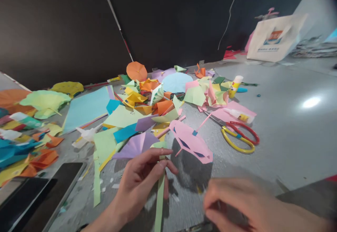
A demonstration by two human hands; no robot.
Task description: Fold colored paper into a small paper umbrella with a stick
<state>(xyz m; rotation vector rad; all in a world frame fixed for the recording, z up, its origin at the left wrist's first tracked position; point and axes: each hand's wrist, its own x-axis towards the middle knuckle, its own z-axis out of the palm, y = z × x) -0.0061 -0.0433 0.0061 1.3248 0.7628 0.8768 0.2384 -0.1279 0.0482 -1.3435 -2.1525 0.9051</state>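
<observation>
Well, your left hand [138, 186] pinches a green paper strip [159, 204]; your right hand [237, 204] half curls, its hold unclear; printing on the white tote bag [276, 39] is too small to read.

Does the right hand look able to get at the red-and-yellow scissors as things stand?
Probably yes: the right hand sits below the scissors, with only grey tabletop between them; the pink paper parasol lies left of that path.

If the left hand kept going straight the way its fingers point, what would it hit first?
Probably the pink paper umbrella, which lies just beyond the fingertips of the left hand, though depth is hard to judge from this view.
</observation>
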